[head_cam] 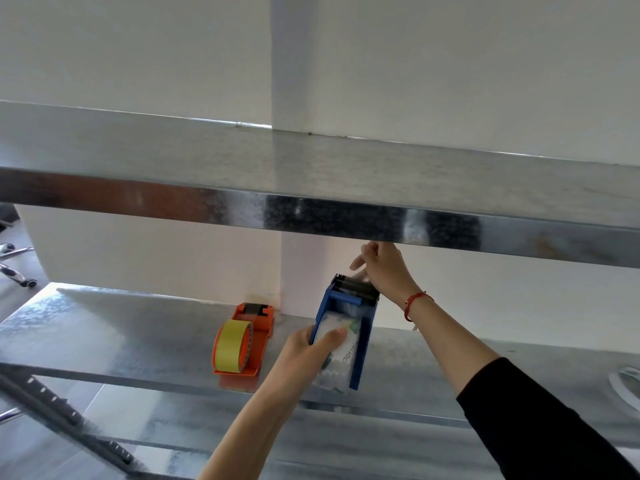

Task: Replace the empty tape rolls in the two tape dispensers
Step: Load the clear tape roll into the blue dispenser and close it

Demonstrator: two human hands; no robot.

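Note:
A blue tape dispenser (360, 327) is held tilted above the middle metal shelf (104, 334). A clear printed tape roll (341, 355) sits inside it. My left hand (308, 355) grips the dispenser's near end, thumb pressed on the roll. My right hand (384, 268) is at the dispenser's far end by the black cutter, fingers pinched on what looks like the tape's end. An orange tape dispenser (246, 337) holding a yellow tape roll (232, 346) stands on the shelf to the left, untouched.
An upper metal shelf (311, 188) juts out just above my right hand. A white ring-shaped object (623, 386) lies at the shelf's right edge. A perforated metal upright (69, 414) slants at lower left. A white wall stands behind.

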